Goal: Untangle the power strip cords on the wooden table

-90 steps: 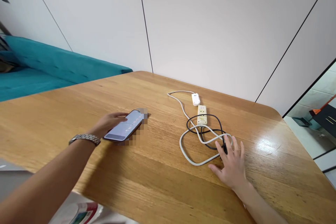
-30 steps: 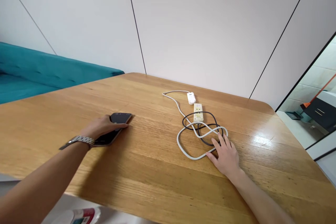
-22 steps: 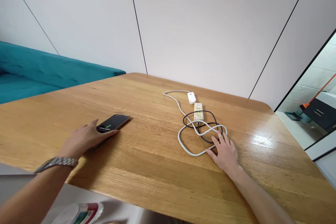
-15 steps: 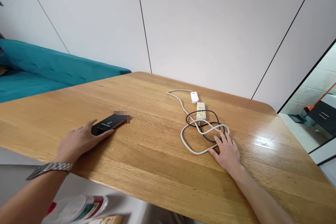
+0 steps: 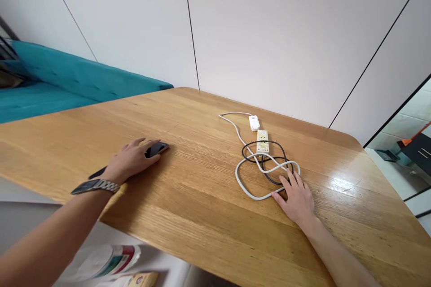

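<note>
On the left part of the wooden table (image 5: 198, 215), my left hand (image 5: 133, 159) lies over a black smartphone (image 5: 156, 148), thumb along one side and fingers along the other. The phone's far end shows past the fingers; most of it is hidden under the hand. On the right, my right hand (image 5: 296, 197) rests with fingers apart, fingertips touching the edge of the looped grey cable (image 5: 247, 193) and dark cable (image 5: 278, 144). These loops lie in front of and partly across a cream power strip (image 5: 262, 136). Just behind it is a small white plug-like box (image 5: 254, 123).
A white panelled wall (image 5: 262, 31) stands behind the table. A teal sofa (image 5: 67, 69) is at the back left. Below the table's front edge are a clear plastic jar with a coloured label (image 5: 117, 260) and a tan box (image 5: 144, 279). A doorway opens at far right.
My left hand has slid forward along the phone, covering its screen. The right hand stays by the cables. The whole view has shifted slightly.
</note>
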Demonstrator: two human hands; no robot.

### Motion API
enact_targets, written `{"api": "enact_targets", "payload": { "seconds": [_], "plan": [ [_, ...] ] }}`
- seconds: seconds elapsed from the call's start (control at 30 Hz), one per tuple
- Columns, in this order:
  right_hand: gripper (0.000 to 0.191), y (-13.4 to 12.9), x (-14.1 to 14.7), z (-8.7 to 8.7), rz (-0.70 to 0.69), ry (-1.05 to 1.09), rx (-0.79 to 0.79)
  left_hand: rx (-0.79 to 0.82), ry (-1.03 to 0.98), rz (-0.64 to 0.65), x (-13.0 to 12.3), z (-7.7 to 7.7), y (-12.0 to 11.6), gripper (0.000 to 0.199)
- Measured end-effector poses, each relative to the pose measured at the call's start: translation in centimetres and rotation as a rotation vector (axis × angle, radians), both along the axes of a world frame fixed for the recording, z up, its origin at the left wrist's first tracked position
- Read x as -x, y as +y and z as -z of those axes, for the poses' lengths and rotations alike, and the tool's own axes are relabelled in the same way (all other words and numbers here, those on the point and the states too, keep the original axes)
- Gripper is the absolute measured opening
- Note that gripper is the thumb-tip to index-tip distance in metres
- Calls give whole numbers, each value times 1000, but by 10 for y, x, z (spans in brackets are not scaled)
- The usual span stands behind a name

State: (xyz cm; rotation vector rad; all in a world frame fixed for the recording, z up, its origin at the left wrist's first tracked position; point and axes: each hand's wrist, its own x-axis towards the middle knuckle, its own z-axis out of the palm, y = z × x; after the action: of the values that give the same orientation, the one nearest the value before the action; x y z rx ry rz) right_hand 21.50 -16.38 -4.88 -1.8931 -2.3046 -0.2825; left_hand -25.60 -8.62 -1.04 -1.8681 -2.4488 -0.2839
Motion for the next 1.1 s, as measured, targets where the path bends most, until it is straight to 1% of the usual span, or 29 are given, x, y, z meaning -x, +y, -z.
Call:
{"api": "enact_targets", "payload": {
  "seconds": [0.1,0.23,0.33,0.43,0.53,0.6,0.73,0.83,0.93,1.03,1.1],
  "plan": [
    [58,0,0,0,-3,-5,-2,14,35,10,3,6,7,52],
    [58,0,0,-1,1,-3,7,-54,54,31,6,11,6,47],
    [58,0,0,-2,1,-1,8,-60,70,49,6,12,5,46],
    [58,0,0,-2,0,1,7,-39,79,45,2,9,4,47],
    [58,0,0,-1,-2,5,6,-35,62,12,2,5,0,52],
    [58,0,-1,-1,-4,8,10,-28,24,-21,7,5,-4,59],
    [58,1,-1,0,2,11,20,15,-82,-51,28,13,-17,70],
    [58,1,0,0,1,13,25,-22,-84,-71,37,20,-25,71],
    [58,0,0,-1,-2,6,26,-16,-34,-49,31,19,-24,65],
    [58,0,0,-1,0,1,26,-4,21,40,15,12,-14,58],
    [58,1,0,-1,2,2,29,5,30,75,6,7,-8,54]
  ]
}}
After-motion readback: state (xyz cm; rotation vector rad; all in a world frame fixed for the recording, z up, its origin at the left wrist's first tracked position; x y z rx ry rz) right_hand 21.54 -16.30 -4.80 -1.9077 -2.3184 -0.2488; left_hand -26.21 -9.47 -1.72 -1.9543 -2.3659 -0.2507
